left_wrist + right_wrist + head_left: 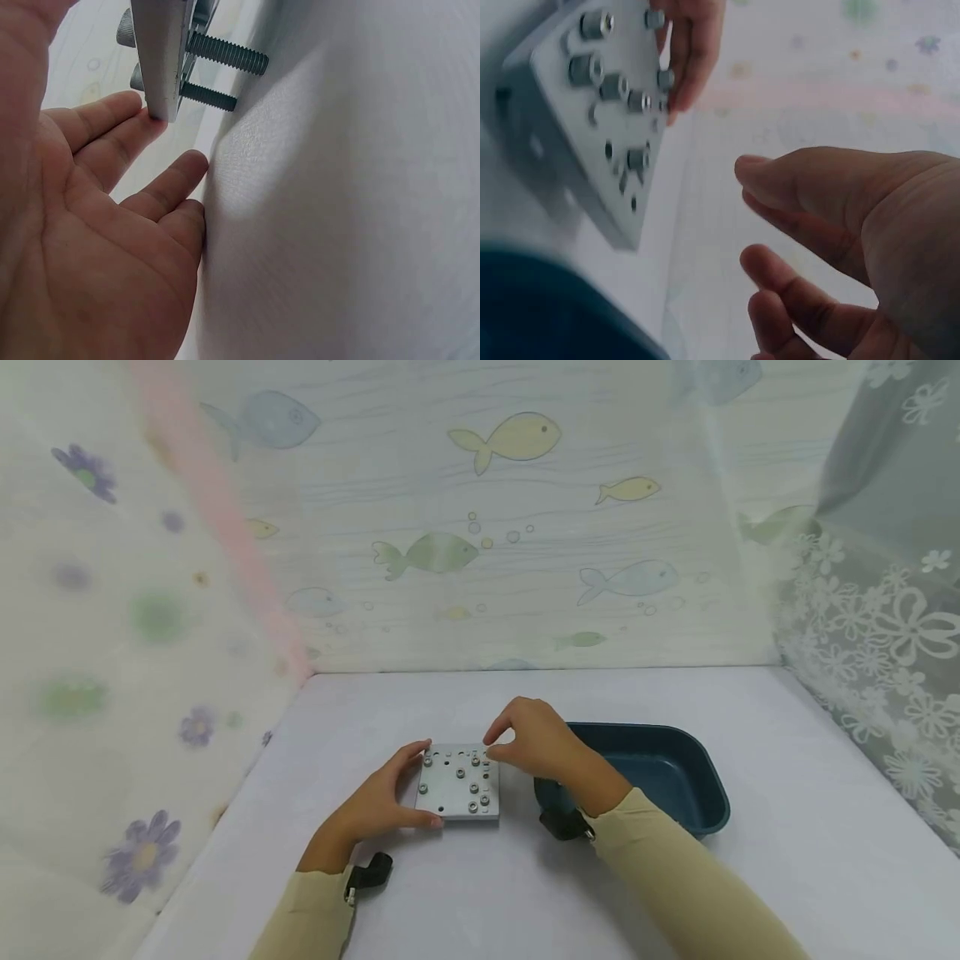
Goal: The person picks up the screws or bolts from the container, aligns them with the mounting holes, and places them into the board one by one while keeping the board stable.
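Note:
A silvery metal plate (448, 795) with holes bears several socket-head screws (461, 773). My left hand (375, 806) grips the plate from its left side, thumb at the near edge and fingers at the far left corner. In the left wrist view, threaded screw shanks (229, 54) stick out of the plate's underside. My right hand (543, 743) hovers by the plate's far right corner, thumb and index finger bent toward each other. From the right wrist, the plate (585, 150) lies apart from these fingertips, and nothing shows between them.
A dark teal tray (708, 777) stands right of the plate, partly behind my right forearm. White cloth covers the table (465, 893). A fish-print curtain (525, 610) hangs along the back edge, with flowered cloth on the left and lace on the right.

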